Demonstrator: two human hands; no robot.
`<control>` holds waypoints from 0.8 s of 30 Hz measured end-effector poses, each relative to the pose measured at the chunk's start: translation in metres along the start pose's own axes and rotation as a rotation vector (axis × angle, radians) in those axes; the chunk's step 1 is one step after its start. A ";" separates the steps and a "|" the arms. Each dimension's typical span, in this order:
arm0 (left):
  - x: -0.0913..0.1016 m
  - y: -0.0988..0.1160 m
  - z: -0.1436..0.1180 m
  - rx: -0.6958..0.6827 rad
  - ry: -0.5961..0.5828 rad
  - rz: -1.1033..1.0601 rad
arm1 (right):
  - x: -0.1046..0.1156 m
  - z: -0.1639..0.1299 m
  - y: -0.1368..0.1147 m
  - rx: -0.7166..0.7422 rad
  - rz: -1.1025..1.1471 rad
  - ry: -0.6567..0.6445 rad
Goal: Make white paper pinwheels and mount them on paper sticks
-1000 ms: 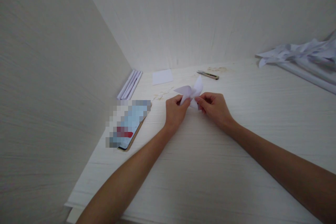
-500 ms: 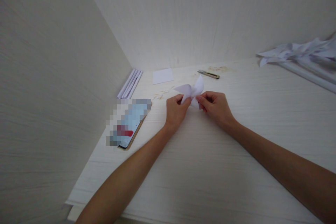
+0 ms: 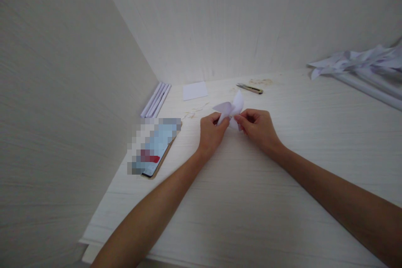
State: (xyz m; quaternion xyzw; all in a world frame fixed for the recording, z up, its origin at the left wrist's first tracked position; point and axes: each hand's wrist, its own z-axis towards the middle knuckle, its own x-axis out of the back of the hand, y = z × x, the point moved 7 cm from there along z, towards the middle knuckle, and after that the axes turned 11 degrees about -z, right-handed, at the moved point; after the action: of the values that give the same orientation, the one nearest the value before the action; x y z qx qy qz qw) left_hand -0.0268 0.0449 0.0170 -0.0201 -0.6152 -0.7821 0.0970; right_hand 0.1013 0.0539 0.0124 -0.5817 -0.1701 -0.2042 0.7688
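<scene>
A small folded white paper shape (image 3: 230, 108) with pointed flaps is pinched between both hands, just above the white table (image 3: 251, 201). My left hand (image 3: 212, 132) grips its left side with thumb and fingers. My right hand (image 3: 257, 127) holds its right side. The lower part of the paper is hidden behind my fingers.
A phone (image 3: 155, 146) lies to the left near the side wall. Behind it lean several white paper strips (image 3: 156, 99). A white paper square (image 3: 195, 91) and a small cutter (image 3: 250, 88) lie at the back. A heap of folded white paper (image 3: 358, 60) sits at the far right.
The paper's left flap has drawn in slightly between my fingers; both hands stay in nearly the same place.
</scene>
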 end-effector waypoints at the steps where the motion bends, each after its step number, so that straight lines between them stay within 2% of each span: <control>1: 0.000 0.000 0.000 -0.002 0.000 0.004 | 0.000 0.000 0.000 0.000 -0.001 -0.002; 16: 0.000 0.001 0.000 -0.007 -0.016 0.004 | -0.001 0.002 -0.001 0.038 -0.062 -0.008; 24: -0.001 0.001 0.001 -0.018 -0.032 -0.082 | 0.001 0.001 0.000 0.011 0.015 0.001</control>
State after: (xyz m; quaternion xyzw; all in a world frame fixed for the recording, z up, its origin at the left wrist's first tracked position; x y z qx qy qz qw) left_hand -0.0258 0.0458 0.0177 -0.0081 -0.6101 -0.7904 0.0549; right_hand 0.1022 0.0546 0.0132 -0.5786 -0.1664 -0.1977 0.7736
